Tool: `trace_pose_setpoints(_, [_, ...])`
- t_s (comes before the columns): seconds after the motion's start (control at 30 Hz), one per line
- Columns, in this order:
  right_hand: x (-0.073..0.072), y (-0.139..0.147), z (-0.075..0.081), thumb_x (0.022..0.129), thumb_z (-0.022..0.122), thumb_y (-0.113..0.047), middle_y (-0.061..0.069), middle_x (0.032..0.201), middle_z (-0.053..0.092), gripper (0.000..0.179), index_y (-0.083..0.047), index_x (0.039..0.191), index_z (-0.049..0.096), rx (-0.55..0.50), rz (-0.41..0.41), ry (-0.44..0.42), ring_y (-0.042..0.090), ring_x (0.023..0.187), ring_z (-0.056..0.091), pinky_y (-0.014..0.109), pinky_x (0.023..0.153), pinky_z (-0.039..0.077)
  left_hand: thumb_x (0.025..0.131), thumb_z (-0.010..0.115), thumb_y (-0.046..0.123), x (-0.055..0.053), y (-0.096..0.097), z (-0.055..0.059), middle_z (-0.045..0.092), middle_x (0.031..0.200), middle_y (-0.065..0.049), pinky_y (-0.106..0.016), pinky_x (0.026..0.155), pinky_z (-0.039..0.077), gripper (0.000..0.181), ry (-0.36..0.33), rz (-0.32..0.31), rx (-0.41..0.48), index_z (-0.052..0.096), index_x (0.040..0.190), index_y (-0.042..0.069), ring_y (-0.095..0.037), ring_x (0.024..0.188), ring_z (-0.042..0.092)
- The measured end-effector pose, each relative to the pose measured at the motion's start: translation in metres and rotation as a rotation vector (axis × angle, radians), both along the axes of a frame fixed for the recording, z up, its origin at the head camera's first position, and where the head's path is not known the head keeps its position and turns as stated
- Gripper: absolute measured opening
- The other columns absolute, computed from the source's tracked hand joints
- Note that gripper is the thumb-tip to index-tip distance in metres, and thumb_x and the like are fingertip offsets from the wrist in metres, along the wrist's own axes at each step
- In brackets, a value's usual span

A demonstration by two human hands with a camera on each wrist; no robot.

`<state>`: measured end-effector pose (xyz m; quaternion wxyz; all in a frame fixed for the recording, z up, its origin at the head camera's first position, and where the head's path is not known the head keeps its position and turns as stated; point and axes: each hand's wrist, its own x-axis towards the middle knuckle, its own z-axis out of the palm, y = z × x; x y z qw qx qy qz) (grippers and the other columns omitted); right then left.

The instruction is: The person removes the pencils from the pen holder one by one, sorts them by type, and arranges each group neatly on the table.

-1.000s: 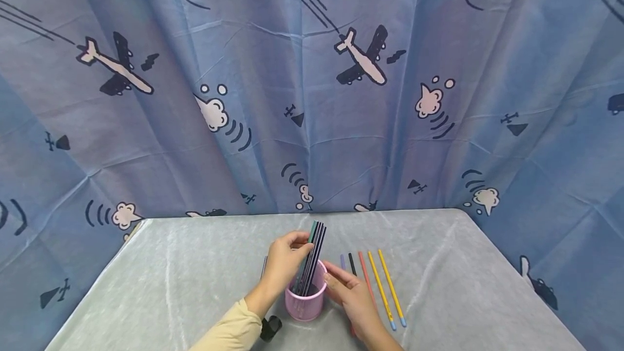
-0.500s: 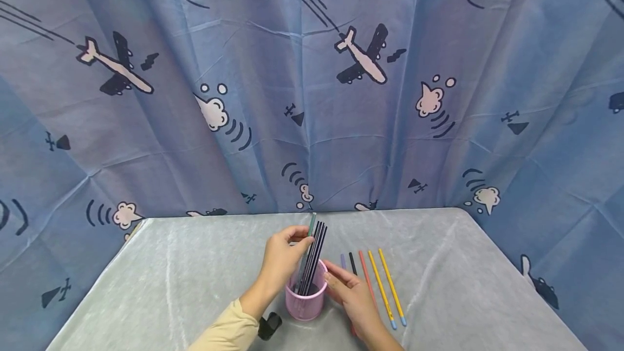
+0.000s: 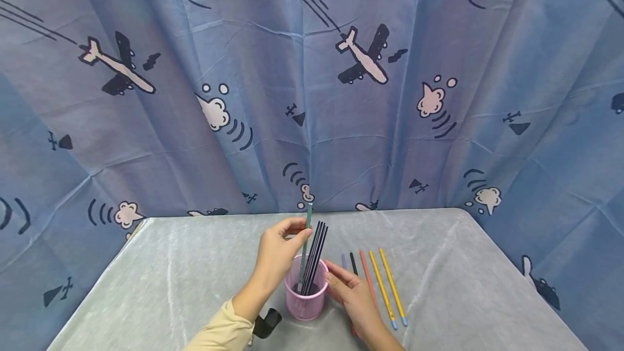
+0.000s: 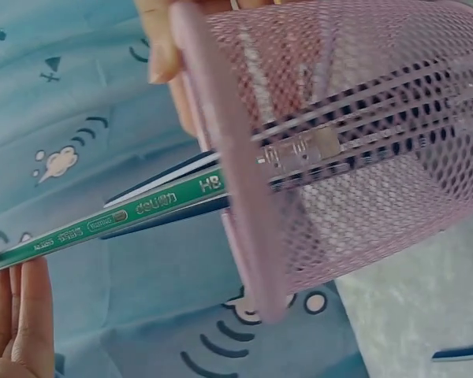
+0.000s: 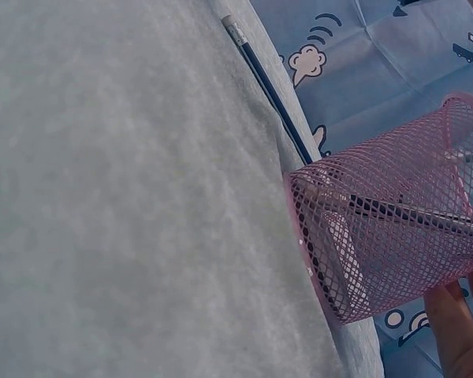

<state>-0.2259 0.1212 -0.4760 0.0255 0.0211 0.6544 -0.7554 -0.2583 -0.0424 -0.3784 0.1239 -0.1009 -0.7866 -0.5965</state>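
Note:
My left hand (image 3: 280,251) pinches a green pencil (image 4: 162,203) near its upper end, marked HB. The pencil's eraser end is inside the pink mesh pencil cup (image 3: 304,307), seen through the mesh in the left wrist view. Several dark pencils (image 3: 317,253) lean together in the cup, just right of the green one. Thumb and fingers of my right hand (image 3: 353,299) hold the cup's right side close to its rim. In the right wrist view the cup (image 5: 386,228) shows its mesh wall, with fingertips against it.
Right of the cup lie two yellow pencils (image 3: 382,286), a red one (image 3: 365,270), a black one (image 3: 353,263) and a purple one (image 3: 343,260). A dark pencil (image 5: 268,98) lies on the grey table cover (image 3: 205,264). A patterned blue curtain (image 3: 244,96) hangs behind.
The left hand has moved up and slightly left, drawing the green pencil higher and apart from the dark ones. The right hand and the cup have barely moved.

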Motion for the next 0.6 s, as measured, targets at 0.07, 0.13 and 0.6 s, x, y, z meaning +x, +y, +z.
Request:
trace_pose_setpoints(0.07, [-0.001,0.0,0.0,0.097,0.064,-0.019,0.019,0.139,0.06,0.051,0.006,0.139,0.052,0.002,0.002,0.001,0.005,0.11,0.065,0.024,0.094,0.057,0.089,0.073,0.014,0.001,-0.001,0.003,0.078,0.096,-0.006,-0.021,0.078,0.056,0.014,-0.001,0.001,0.009,0.076,0.102,0.01,-0.019,0.094,0.072])
trace_pose_setpoints(0.13, [-0.001,0.0,-0.001,0.097,0.064,-0.018,0.019,0.139,0.059,0.05,0.006,0.14,0.052,0.002,-0.001,-0.001,0.005,0.11,0.066,0.025,0.095,0.057,0.089,0.074,0.014,0.001,-0.002,0.005,0.078,0.096,-0.006,-0.021,0.079,0.056,0.014,0.003,0.0,0.018,0.076,0.102,0.009,-0.018,0.094,0.072])
trace_pose_setpoints(0.6, [-0.001,-0.001,-0.002,0.097,0.064,-0.015,0.02,0.138,0.06,0.048,0.006,0.139,0.052,-0.008,-0.021,0.003,0.001,0.104,0.067,0.024,0.092,0.058,0.087,0.075,0.012,0.004,-0.012,0.015,0.077,0.098,-0.007,-0.02,0.078,0.056,0.016,0.029,0.053,0.053,0.075,0.102,0.007,-0.018,0.093,0.071])
